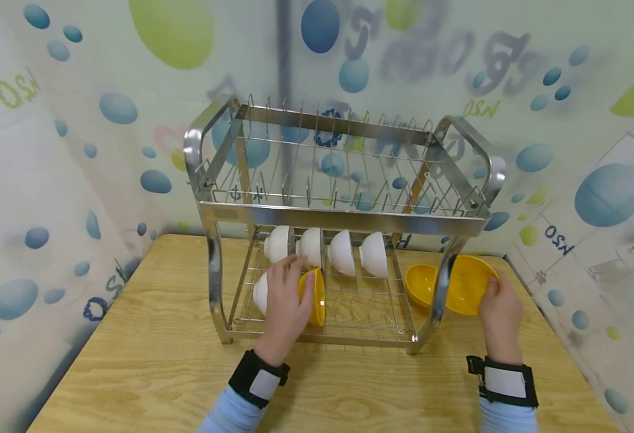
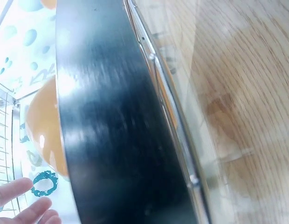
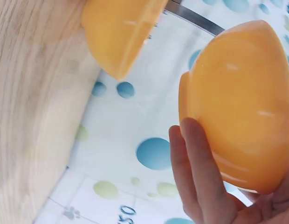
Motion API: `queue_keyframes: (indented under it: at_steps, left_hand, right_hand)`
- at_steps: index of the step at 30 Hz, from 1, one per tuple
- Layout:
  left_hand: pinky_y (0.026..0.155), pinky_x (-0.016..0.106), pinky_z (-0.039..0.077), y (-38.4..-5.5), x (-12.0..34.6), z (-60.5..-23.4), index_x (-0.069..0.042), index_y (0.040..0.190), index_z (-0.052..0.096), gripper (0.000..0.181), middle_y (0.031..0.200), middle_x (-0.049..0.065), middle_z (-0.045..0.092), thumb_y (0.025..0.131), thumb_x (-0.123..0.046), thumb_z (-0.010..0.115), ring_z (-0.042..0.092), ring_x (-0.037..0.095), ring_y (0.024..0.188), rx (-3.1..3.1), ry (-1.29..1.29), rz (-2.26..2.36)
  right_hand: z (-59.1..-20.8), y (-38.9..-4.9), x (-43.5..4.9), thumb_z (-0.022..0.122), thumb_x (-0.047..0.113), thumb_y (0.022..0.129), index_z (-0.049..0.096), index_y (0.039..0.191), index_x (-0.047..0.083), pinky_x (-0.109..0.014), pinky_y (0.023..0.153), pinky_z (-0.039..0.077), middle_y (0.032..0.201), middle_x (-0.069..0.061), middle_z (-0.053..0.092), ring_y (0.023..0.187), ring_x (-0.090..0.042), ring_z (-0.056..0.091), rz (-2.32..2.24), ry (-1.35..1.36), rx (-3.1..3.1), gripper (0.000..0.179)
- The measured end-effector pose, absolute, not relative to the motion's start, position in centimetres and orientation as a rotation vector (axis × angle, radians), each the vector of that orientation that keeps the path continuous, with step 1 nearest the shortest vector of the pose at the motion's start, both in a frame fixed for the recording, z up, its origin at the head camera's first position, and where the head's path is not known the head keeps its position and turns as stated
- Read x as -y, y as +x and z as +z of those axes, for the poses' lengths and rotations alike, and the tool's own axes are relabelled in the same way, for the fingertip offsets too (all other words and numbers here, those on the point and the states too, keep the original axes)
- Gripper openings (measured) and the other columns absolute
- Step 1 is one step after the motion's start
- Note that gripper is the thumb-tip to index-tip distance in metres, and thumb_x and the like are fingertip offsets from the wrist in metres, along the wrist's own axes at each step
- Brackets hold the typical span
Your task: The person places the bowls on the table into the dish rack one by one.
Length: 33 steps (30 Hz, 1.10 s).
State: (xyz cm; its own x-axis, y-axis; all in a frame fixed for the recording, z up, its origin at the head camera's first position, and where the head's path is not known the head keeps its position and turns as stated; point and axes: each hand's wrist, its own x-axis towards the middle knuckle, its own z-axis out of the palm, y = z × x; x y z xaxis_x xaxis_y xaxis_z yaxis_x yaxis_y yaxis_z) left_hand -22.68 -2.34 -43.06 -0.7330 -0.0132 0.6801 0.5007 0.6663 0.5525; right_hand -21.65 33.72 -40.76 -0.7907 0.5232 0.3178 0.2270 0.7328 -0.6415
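Observation:
My right hand [image 1: 502, 310] grips a yellow bowl [image 1: 469, 282] by its rim, thumb at the edge, to the right of the metal dish rack [image 1: 344, 219]. In the right wrist view, fingers [image 3: 200, 158] lie along the outside of this bowl [image 3: 242, 102]. A second yellow bowl [image 1: 419, 282] sits on the table beside the rack's right leg. My left hand [image 1: 286, 304] is at the rack's lower tier, fingers extended, overlapping a yellow bowl [image 1: 319, 300] that stands on its side. Left of that hand, a white bowl [image 1: 261, 293] is partly hidden.
Several white bowls [image 1: 341, 252] stand tilted in the lower tier's back row. The upper tier has wire dividers [image 1: 317, 162] and curved side handles [image 1: 473, 150]. The wooden table [image 1: 133, 361] meets patterned walls [image 1: 122, 180] at the back and sides.

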Motion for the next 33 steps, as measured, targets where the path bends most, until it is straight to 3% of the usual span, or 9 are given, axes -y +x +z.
queue_keyframes:
  at_steps: [6,16,19,27,33]
  left_hand:
    - [0.091,0.044,0.043,-22.7,2.0,-43.1,-0.001,0.121,0.058,0.031,0.125,0.018,0.051,0.097,-0.020,0.051,0.044,0.031,0.112,2.198,-0.391,-1.001]
    - [0.091,0.044,0.043,-22.3,1.7,-42.9,-0.001,0.121,0.059,0.032,0.124,0.018,0.051,0.098,-0.022,0.051,0.043,0.031,0.112,2.232,-0.384,-1.022]
    - [0.090,0.044,0.044,-22.4,1.5,-42.9,0.000,0.120,0.059,0.031,0.124,0.019,0.051,0.097,-0.020,0.052,0.044,0.032,0.111,2.226,-0.393,-1.021]
    - [0.092,0.045,0.040,-22.3,1.1,-42.8,0.000,0.117,0.061,0.029,0.120,0.019,0.054,0.096,-0.019,0.054,0.047,0.033,0.110,2.191,-0.423,-0.989]
    - [0.086,0.043,0.039,-22.6,0.7,-43.0,-0.001,0.113,0.063,0.028,0.115,0.018,0.056,0.094,-0.020,0.056,0.048,0.032,0.104,2.147,-0.428,-0.918]
  right_hand:
    - [-39.7,-19.7,-33.6,0.023,0.022,0.104,0.040,0.138,-0.006,-0.059,0.093,0.039,0.130,-0.034,0.048,0.108,-0.047,0.048,0.889,-0.628,2.480,0.047]
    - [-38.4,-16.8,-32.8,0.020,0.028,0.105,0.036,0.139,-0.005,-0.060,0.095,0.037,0.133,-0.033,0.043,0.115,-0.047,0.042,0.965,-0.706,2.544,0.051]
    - [-38.1,-16.1,-32.6,0.019,0.030,0.105,0.036,0.140,-0.004,-0.055,0.085,0.042,0.130,-0.032,0.045,0.105,-0.044,0.045,0.984,-0.727,2.544,0.052]
    - [-37.7,-15.0,-32.5,0.019,0.029,0.105,0.032,0.144,-0.002,-0.060,0.093,0.039,0.135,-0.033,0.042,0.114,-0.047,0.043,0.978,-0.746,2.530,0.052]
    - [-37.3,-14.4,-32.1,0.020,0.030,0.105,0.036,0.141,-0.003,-0.053,0.081,0.048,0.129,-0.032,0.046,0.101,-0.042,0.050,0.969,-0.770,2.539,0.052]
